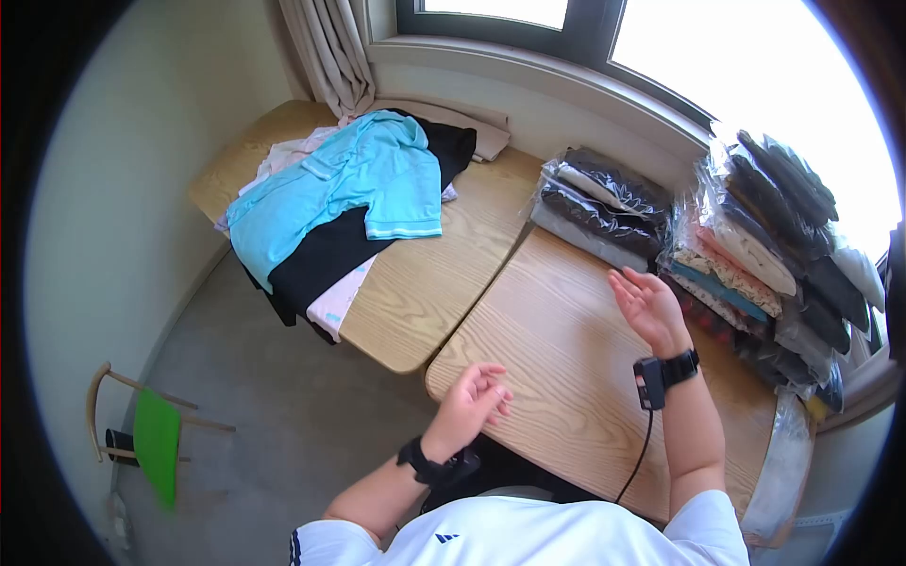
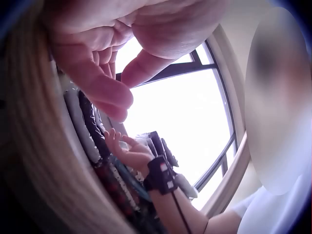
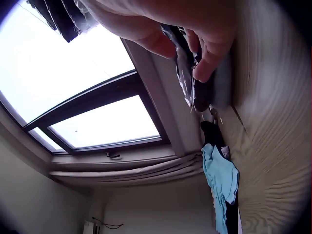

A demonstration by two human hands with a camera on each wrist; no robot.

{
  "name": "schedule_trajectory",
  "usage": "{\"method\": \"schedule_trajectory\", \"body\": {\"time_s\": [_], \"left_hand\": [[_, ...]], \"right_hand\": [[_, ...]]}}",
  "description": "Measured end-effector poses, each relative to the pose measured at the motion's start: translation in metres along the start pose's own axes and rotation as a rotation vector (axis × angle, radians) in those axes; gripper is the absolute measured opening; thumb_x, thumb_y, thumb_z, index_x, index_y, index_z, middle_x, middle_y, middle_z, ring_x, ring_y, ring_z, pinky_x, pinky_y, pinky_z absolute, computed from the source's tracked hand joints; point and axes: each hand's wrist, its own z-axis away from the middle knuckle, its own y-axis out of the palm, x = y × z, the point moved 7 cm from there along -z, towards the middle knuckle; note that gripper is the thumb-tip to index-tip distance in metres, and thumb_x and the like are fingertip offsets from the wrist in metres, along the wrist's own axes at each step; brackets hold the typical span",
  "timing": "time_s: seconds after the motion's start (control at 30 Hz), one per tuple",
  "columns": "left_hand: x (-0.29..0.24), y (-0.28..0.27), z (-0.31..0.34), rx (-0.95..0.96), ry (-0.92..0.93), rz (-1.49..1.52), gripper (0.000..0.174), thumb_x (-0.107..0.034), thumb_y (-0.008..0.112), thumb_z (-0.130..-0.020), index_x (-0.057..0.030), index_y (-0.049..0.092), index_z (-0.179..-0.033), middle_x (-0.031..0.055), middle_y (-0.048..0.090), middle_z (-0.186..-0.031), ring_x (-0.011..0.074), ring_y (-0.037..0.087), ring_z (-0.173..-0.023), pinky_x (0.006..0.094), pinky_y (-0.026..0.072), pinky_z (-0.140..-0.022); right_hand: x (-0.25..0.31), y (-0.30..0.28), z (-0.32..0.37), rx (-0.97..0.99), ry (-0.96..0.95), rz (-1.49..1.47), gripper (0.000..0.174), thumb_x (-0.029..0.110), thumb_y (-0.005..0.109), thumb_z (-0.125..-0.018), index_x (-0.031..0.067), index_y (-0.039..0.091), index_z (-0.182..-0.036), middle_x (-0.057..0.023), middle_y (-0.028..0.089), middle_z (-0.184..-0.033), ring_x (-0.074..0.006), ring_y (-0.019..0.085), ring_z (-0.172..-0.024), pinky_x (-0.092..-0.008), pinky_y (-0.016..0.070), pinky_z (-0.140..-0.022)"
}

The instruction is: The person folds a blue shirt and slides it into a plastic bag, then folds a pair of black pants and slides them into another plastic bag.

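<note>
My left hand (image 1: 464, 407) hovers at the near edge of the wooden table, its fingers loosely curled around nothing. Palm upward, my right hand (image 1: 651, 307) is over the same table, near the bagged clothes, and holds nothing; its fingers are relaxed. Just beyond it lies a low stack of folded dark and grey clothes in clear plastic bags (image 1: 604, 203). To its right rises a taller pile of bagged folded clothes (image 1: 755, 245). A light blue short-sleeved shirt (image 1: 349, 179) is spread over black clothing (image 1: 326, 259) on the left table, away from both hands.
Two wooden tables meet at a narrow gap; the right tabletop (image 1: 557, 340) is nearest me. A window (image 1: 736, 66) and a curtain (image 1: 330, 57) stand behind. On the floor at left is a green-seated chair (image 1: 156, 439). A cable (image 1: 642, 457) runs from my right wrist.
</note>
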Motion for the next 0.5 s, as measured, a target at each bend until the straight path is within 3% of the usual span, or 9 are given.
{"method": "schedule_trajectory", "body": {"time_s": [0.1,0.2,0.27,0.3,0.37,0.5], "left_hand": [[-0.035,-0.031,-0.003,-0.109,0.132,0.103,0.030,-0.011,0.054,-0.090,-0.0060,0.048,-0.120,0.0081,0.060,-0.105,0.0148,0.062,-0.087,0.0204,0.0501,-0.062],[-0.096,-0.081,-0.034,-0.328,0.349,-0.157,0.039,-0.010,0.055,-0.088,-0.0064,0.046,-0.126,0.0057,0.056,-0.112,0.0141,0.054,-0.100,0.0254,0.0469,-0.079],[-0.121,-0.123,-0.067,-0.449,0.335,-0.200,0.043,-0.013,0.056,-0.087,-0.0060,0.046,-0.128,0.0027,0.054,-0.105,0.0089,0.049,-0.093,0.0244,0.0424,-0.077],[-0.125,-0.148,-0.090,-0.421,0.269,-0.224,0.046,-0.015,0.056,-0.087,-0.0073,0.045,-0.130,0.0043,0.052,-0.107,0.0095,0.048,-0.090,0.0240,0.0419,-0.073],[-0.131,-0.176,-0.114,-0.548,0.181,-0.327,0.053,-0.018,0.056,-0.085,-0.0107,0.042,-0.135,0.0058,0.055,-0.109,0.0109,0.050,-0.087,0.0247,0.0417,-0.071],[-0.118,-0.217,-0.154,-0.664,0.060,-0.356,0.048,-0.017,0.055,-0.086,-0.0113,0.045,-0.132,0.0053,0.056,-0.103,0.0126,0.052,-0.077,0.0240,0.0426,-0.059]], "right_hand": [[-0.014,-0.035,0.070,-0.049,-0.058,0.032,0.022,0.011,0.052,-0.090,0.0001,0.049,-0.109,-0.0198,0.054,-0.119,-0.0284,0.059,-0.099,-0.0329,0.0544,-0.079],[-0.013,-0.090,0.134,-0.129,-0.089,-0.015,0.021,0.012,0.053,-0.089,0.0017,0.051,-0.107,-0.0178,0.056,-0.117,-0.0266,0.060,-0.095,-0.0317,0.0546,-0.077],[-0.010,-0.131,0.170,-0.199,-0.151,-0.059,0.020,0.012,0.053,-0.089,0.0028,0.053,-0.107,-0.0164,0.056,-0.116,-0.0255,0.060,-0.093,-0.0315,0.0546,-0.077],[-0.010,-0.150,0.187,-0.228,-0.183,-0.095,0.019,0.012,0.052,-0.089,0.0033,0.053,-0.106,-0.0155,0.057,-0.115,-0.0250,0.061,-0.092,-0.0313,0.0546,-0.077],[-0.016,-0.178,0.217,-0.283,-0.259,-0.146,0.017,0.011,0.051,-0.089,0.0031,0.055,-0.104,-0.0150,0.059,-0.112,-0.0243,0.062,-0.091,-0.0313,0.0552,-0.076],[-0.034,-0.221,0.260,-0.341,-0.392,-0.290,0.015,0.008,0.050,-0.088,0.0032,0.056,-0.101,-0.0132,0.061,-0.109,-0.0226,0.061,-0.089,-0.0298,0.0544,-0.075]]}}
